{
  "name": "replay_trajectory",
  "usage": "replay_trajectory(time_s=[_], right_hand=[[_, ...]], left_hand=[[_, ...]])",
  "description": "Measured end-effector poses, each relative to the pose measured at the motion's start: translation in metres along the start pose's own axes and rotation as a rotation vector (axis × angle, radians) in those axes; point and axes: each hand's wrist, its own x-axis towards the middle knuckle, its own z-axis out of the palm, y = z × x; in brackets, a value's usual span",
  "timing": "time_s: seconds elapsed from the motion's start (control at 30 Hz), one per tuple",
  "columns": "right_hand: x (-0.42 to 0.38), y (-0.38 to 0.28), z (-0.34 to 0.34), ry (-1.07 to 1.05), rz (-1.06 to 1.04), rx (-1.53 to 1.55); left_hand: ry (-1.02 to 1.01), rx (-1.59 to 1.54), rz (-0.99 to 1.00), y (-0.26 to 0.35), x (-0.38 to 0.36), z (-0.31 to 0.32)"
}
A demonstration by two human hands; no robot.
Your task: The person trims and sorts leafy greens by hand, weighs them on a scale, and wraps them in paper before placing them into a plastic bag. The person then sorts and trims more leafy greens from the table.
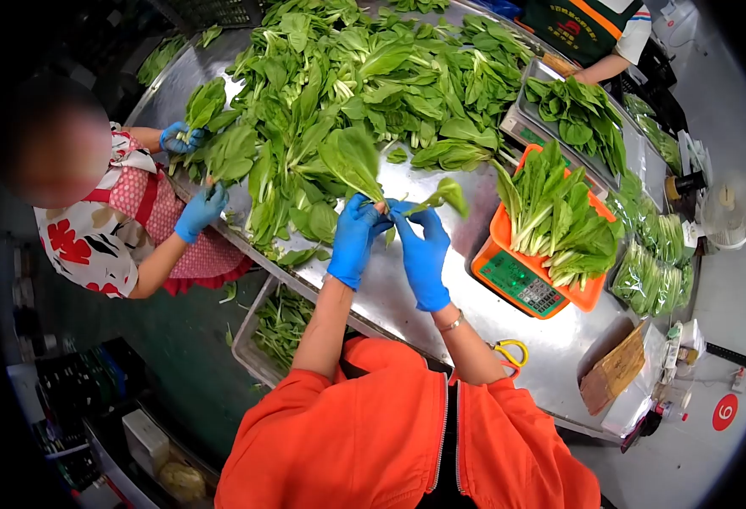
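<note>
My left hand, in a blue glove, grips the base of a leafy green whose broad leaf points up and away. Close beside it, my right hand, also gloved in blue, pinches a leaf by its stalk, and the leaf bends off to the right. The fingertips of both hands meet near the stem ends, above the metal table. Just beyond them spreads a large heap of leafy greens.
An orange scale carries greens on the right. Yellow-handled scissors lie near the front edge. Below the table stands a bin of leaves. A co-worker's gloved hands handle greens at left; another person stands opposite. Bagged greens lie far right.
</note>
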Motion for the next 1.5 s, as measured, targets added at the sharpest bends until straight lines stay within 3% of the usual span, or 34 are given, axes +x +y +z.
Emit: replay_trajectory(time_s=[0.07, 0.13, 0.2, 0.23, 0.3, 0.33, 0.4, 0.47, 0.63, 0.7, 0.73, 0.8, 0.87, 0.93, 1.0, 1.17, 1.33, 1.4, 1.47, 1.5], right_hand=[[-0.019, -0.034, 0.001, -0.118, -0.234, -0.020], [-0.031, -0.061, 0.005, -0.813, -0.512, -0.470], [-0.034, -0.074, 0.005, -0.724, -0.487, -0.311], [-0.033, -0.076, 0.006, -0.639, -0.466, -0.156], [-0.009, -0.049, 0.005, -0.297, -0.198, -0.034], [0.006, -0.030, -0.001, -0.161, -0.236, -0.186], [0.021, -0.017, -0.009, -0.172, -0.204, -0.250], [0.023, -0.005, -0.010, -0.229, -0.303, -0.400], [0.025, 0.009, -0.006, -0.249, -0.270, -0.371], [0.026, 0.012, -0.005, -0.276, -0.242, -0.337], [0.025, 0.013, -0.005, -0.270, -0.254, -0.340], [0.028, 0.013, -0.008, -0.379, -0.286, -0.394], [0.041, 0.023, -0.007, -0.421, -0.124, -0.192], [0.067, 0.055, -0.006, -0.027, -0.118, -0.205], [0.101, 0.072, -0.018, 0.271, -0.246, -0.665], [0.172, 0.160, -0.033, 0.513, -0.097, -1.005], [0.172, 0.134, -0.042, 0.477, 0.092, -0.959], [0.147, 0.133, -0.046, 0.330, -0.133, -0.772], [0.110, 0.094, -0.044, 0.227, -0.003, -0.667], [0.095, 0.092, -0.042, 0.078, 0.119, -0.434]], left_hand=[[-0.043, 0.042, 0.056, -0.014, 0.008, -0.017], [-0.097, 0.092, 0.109, -0.014, 0.010, -0.018], [-0.105, 0.049, -0.047, -0.006, 0.008, -0.006], [-0.204, 0.034, -0.042, -0.009, 0.009, -0.012], [-0.224, 0.035, 0.019, -0.005, 0.002, -0.010], [-0.245, 0.039, 0.073, -0.001, -0.004, -0.008], [-0.249, 0.082, 0.077, -0.002, -0.008, -0.005], [-0.247, 0.219, 0.106, -0.010, -0.007, -0.010], [-0.191, 0.302, 0.186, -0.006, -0.010, -0.007], [-0.270, 0.480, 0.180, -0.005, -0.008, -0.017], [-0.287, 0.474, 0.174, -0.005, -0.008, -0.018], [-0.222, 0.286, -0.045, -0.001, -0.010, -0.017], [-0.179, 0.178, -0.078, -0.006, -0.007, -0.027], [-0.127, 0.074, -0.067, -0.015, 0.000, -0.041], [-0.118, 0.024, -0.041, -0.014, -0.004, -0.040], [-0.078, -0.144, -0.067, -0.019, -0.010, -0.060], [-0.105, -0.285, -0.083, -0.020, -0.008, -0.059], [-0.080, -0.303, -0.079, -0.023, -0.005, -0.055], [-0.149, -0.440, -0.030, -0.026, -0.004, -0.052], [-0.100, -0.384, -0.021, -0.020, -0.006, -0.041]])
